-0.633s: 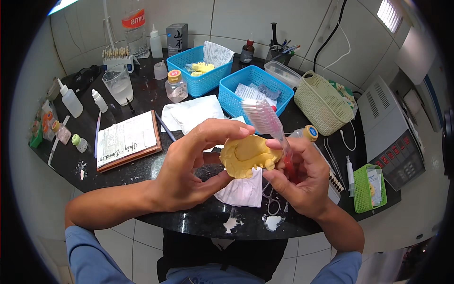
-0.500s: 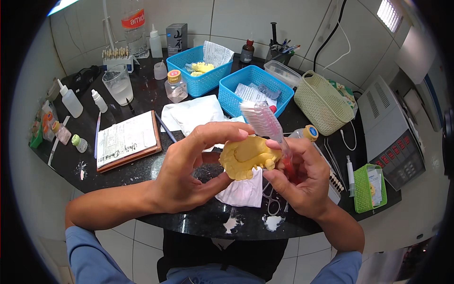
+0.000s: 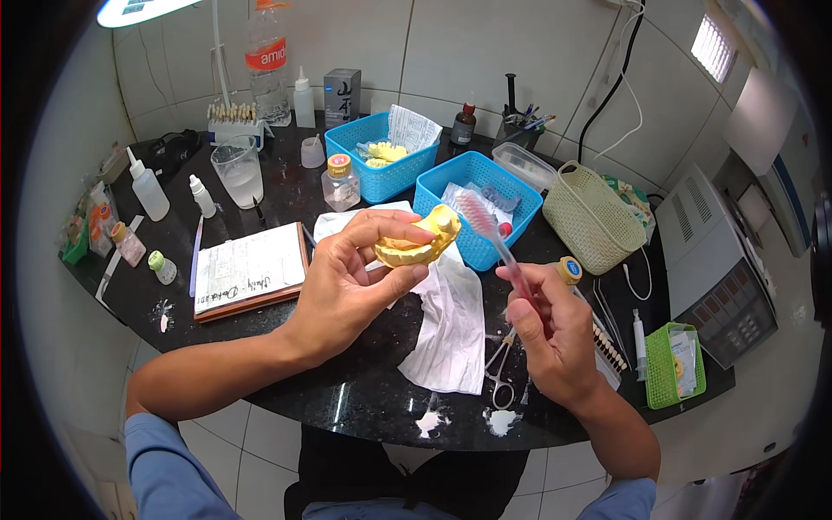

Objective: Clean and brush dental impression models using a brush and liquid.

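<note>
My left hand (image 3: 342, 282) grips a yellow plaster dental cast (image 3: 444, 227) between fingers and thumb, held up over the middle of the bench and seen tilted on its side. In my right hand (image 3: 556, 342) is a toothbrush (image 3: 511, 267) with a clear-pink handle, its bristle head pointing up and left. The bristles are just right of the cast, apart from it. Under both hands lies a crumpled white cloth or paper towel (image 3: 451, 329). A metal clamp with ring handles (image 3: 501, 390) rests near my right hand.
Two blue baskets (image 3: 373, 180) (image 3: 481, 250) stand behind the cast, the left one holding other yellow casts. A clipboard with paper (image 3: 251, 273), a glass (image 3: 238, 173) and bottles (image 3: 149, 191) are at left. A cream basket (image 3: 594, 230), a grey device (image 3: 715, 260) and a green basket (image 3: 663, 381) stand right.
My right hand has let go of the cast and moved away slightly with the toothbrush. My left hand alone now holds the cast, turned and raised. The view has shifted slightly.
</note>
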`<move>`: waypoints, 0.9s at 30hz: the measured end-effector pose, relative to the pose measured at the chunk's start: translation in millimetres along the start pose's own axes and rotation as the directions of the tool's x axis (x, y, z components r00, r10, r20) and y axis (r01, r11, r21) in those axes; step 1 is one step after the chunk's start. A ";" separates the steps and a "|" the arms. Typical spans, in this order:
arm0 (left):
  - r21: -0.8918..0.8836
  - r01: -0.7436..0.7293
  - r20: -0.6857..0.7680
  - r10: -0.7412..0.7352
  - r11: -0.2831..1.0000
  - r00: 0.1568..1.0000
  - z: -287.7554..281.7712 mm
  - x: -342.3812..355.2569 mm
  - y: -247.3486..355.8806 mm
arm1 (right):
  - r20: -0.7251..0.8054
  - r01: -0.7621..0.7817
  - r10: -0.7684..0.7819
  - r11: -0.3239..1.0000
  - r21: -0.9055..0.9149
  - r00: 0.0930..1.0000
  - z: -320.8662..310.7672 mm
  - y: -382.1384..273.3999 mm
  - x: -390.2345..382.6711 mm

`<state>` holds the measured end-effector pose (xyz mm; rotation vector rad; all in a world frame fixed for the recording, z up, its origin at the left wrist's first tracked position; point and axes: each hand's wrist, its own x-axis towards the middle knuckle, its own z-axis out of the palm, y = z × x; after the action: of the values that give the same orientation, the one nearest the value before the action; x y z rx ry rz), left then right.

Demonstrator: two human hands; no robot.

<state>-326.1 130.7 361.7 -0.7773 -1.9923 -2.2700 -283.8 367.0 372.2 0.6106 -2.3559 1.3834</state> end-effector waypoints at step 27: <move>0.200 -0.078 -0.081 0.096 0.977 0.992 2.8 0.3 1.4 | 0.092 0.291 -0.276 0.912 -0.289 0.957 -6.1 4.6 2.0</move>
<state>-325.0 133.1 363.3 -0.7155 -2.0585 -1.9859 -287.5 374.0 372.8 0.8622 -2.3354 0.8732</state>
